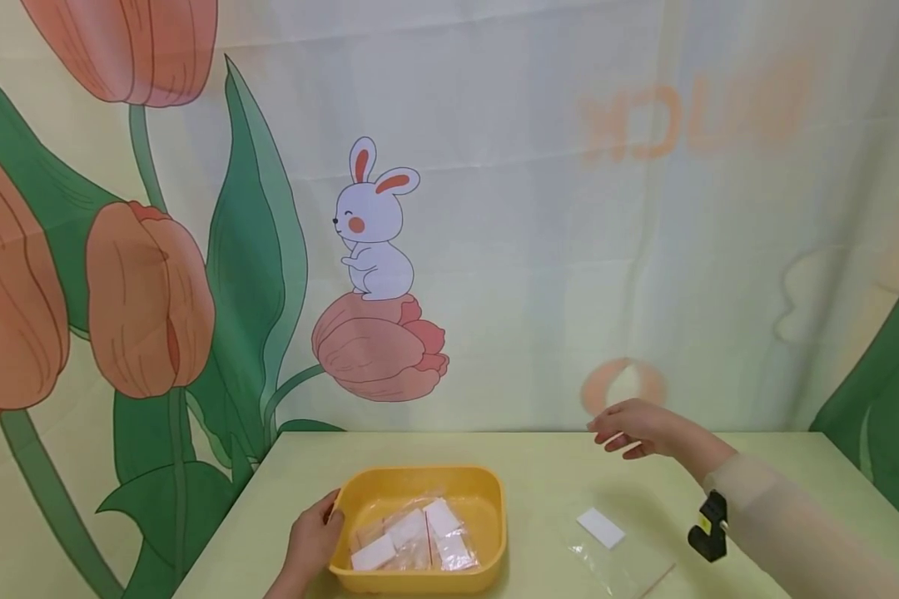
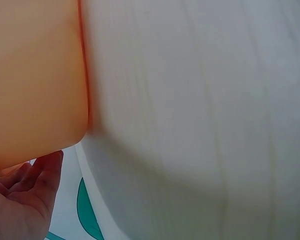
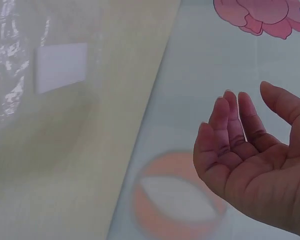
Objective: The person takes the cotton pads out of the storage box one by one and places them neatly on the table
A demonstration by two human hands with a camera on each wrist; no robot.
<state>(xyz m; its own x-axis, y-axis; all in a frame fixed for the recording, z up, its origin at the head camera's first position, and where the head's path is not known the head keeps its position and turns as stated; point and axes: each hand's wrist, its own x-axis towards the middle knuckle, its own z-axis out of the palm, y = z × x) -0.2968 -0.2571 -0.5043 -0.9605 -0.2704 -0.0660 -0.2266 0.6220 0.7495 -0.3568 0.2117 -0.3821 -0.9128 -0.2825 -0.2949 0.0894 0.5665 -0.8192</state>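
Plainly, a yellow basin is set on the pale green worktop and is gripped at its left side by the left hand. Inside it, clear bags and white rectangular pieces are heaped together towards the near side. To the basin's right, well apart from it, a single white card is seen lying with a clear plastic bag; whether the card is enclosed cannot be told. Beyond these, the right hand is held raised, its fingers softly curved and parted from the thumb. A black device is worn at the right sleeve. Behind, the cloth backdrop is printed with tulips and a white rabbit.
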